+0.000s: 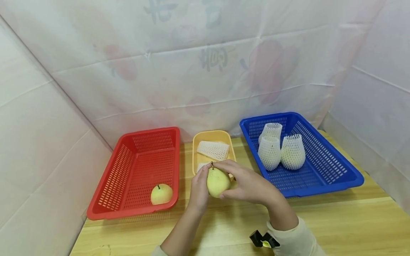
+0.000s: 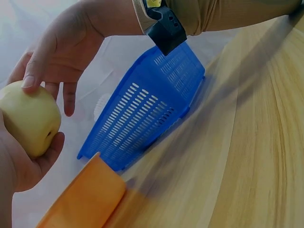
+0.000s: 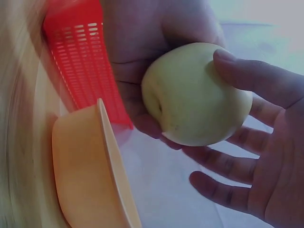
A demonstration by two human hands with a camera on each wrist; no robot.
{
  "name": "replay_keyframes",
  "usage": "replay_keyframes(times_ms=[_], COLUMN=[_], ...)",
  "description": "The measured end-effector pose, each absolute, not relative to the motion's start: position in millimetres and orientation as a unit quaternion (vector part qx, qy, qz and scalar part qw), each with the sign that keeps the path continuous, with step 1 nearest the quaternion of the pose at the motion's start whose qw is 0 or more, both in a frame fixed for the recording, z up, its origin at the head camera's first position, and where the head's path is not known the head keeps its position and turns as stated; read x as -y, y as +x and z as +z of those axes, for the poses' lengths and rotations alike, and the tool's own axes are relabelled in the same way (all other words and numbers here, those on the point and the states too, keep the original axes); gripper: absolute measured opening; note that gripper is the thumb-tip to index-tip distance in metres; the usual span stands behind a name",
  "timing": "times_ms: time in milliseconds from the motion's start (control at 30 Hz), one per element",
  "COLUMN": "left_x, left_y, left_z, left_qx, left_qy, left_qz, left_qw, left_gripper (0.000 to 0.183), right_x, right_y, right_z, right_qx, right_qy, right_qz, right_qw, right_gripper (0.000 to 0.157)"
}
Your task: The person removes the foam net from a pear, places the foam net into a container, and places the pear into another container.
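Both hands hold one bare yellow-green pear (image 1: 218,182) in front of the small yellow basket, its brown stem facing up in the head view. My left hand (image 1: 199,188) cups its left side, with fingers curled under its blossom end in the left wrist view. On the other side, my right hand (image 1: 248,183) has its thumb against the pear (image 3: 197,97) and its fingers spread behind it. A second bare pear (image 1: 161,194) sits in the near right corner of the red basket (image 1: 128,214).
The yellow basket (image 1: 194,149) holds a white foam net (image 1: 213,150), and more white netting shows partly hidden by the hands. At right, a blue basket (image 1: 333,186) contains three netted pears (image 1: 293,152). White printed cloth (image 1: 179,78) hangs behind the wooden table (image 1: 358,220).
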State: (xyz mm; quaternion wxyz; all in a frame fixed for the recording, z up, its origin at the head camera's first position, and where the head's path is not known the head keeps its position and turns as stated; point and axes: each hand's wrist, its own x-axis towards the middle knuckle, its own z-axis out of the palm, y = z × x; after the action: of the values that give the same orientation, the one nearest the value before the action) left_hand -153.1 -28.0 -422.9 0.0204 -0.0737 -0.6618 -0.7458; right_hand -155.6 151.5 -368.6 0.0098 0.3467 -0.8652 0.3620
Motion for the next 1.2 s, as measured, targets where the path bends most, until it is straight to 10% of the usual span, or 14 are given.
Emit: replay_keyframes(times_ms=[1200], left_x=[51], left_y=[-147], left_z=[-406], left_qx=[0.671], left_qy=[-0.183], left_qz=[-0.714], left_qw=[0.088], left_gripper=[0.042], right_x=[-137], right_y=[-154], right_z=[-373], right_qx=[0.814], right_qy=[0.365], right_qz=[0.452], right_qw=[0.019], right_gripper=[0.075])
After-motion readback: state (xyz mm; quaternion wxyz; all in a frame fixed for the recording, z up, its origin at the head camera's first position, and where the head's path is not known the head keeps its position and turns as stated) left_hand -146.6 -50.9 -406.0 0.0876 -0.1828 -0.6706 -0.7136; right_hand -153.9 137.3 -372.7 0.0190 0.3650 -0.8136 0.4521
